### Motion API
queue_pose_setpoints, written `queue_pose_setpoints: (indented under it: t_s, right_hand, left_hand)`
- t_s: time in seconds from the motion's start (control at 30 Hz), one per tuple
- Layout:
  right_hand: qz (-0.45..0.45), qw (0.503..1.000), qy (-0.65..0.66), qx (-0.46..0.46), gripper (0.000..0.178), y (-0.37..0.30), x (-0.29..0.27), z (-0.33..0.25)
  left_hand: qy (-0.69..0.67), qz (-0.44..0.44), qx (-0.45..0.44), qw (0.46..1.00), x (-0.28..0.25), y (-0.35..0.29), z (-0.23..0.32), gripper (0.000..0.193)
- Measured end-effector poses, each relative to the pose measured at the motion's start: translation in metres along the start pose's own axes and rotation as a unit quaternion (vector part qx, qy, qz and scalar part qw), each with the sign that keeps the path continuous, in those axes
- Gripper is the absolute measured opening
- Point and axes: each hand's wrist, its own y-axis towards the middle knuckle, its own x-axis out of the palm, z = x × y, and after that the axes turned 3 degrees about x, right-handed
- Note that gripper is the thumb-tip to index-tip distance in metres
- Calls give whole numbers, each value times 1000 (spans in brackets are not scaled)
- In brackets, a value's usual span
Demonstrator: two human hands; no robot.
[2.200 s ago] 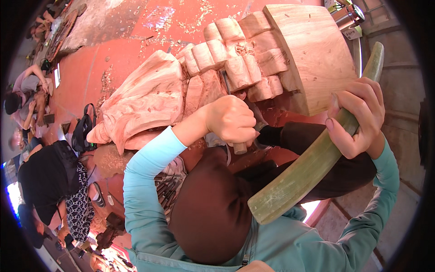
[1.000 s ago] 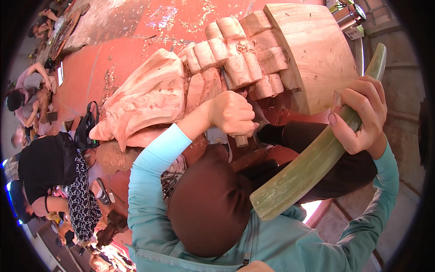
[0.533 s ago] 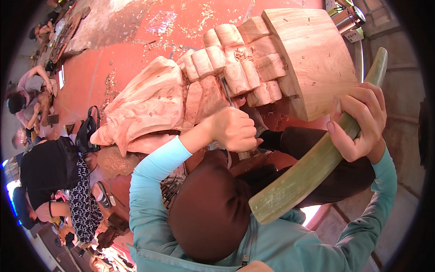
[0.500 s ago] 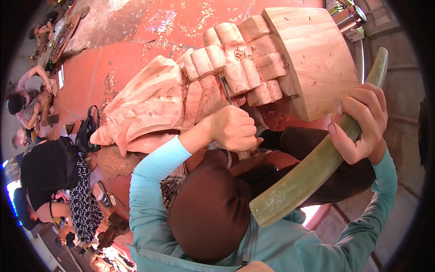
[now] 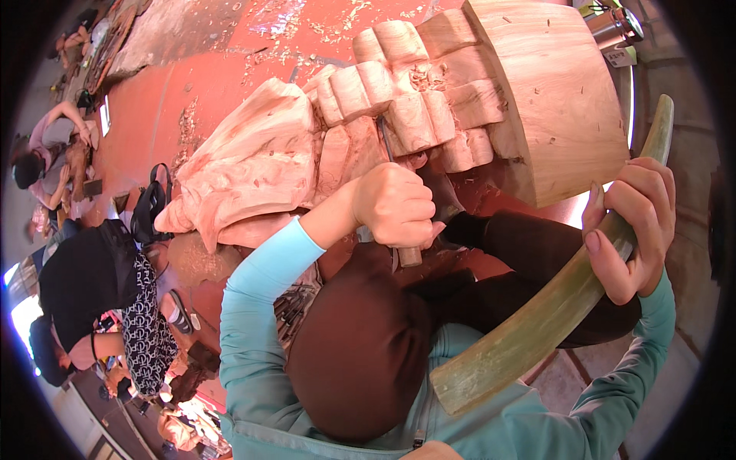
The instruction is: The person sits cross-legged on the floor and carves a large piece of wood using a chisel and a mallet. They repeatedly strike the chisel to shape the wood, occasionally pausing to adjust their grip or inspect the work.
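Observation:
My left hand [image 5: 396,203] is closed in a fist around a chisel [image 5: 410,257]. Its wooden handle end sticks out below the fist, while the thin metal shaft runs up to a large carved wood piece [image 5: 253,153]. The blade tip meets the wood beside several rounded blocks, though its exact edge is hard to see. My right hand [image 5: 632,222] grips a long, curved, greenish club [image 5: 529,330] near its thinner upper part. The club's broad end hangs toward the chest, apart from the chisel handle.
The carving's broad, smooth base [image 5: 556,100] lies at upper right, near a metal flask [image 5: 615,27]. Wood shavings dot the red floor [image 5: 222,73]. More chisels [image 5: 294,310] lie by my left arm. Other people work at far left, near a black bag [image 5: 149,215].
My right hand and the club have moved down and slightly right. The carving sits a little higher and further right in view. My left hand keeps the chisel against the same spot.

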Motion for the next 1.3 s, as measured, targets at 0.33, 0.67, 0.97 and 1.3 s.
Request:
queue_pose_setpoints:
  t_s: [0.33,0.67,0.97,1.3]
  right_hand:
    - [-2,999,-31,-21,56,5,-2,-1]
    - [-11,999,-27,-28,55,6,1,-3]
    - [-71,981,-149,-101,39,-2,1,-13]
    - [-42,976,-171,-130,34,0,18,-9]
  left_hand:
    - [97,-15,14,995,7,1,27,40]
    - [-7,-75,27,997,15,3,25,19]
    - [-11,-73,50,996,26,-7,24,20]
    - [51,-79,20,995,19,-5,6,22]
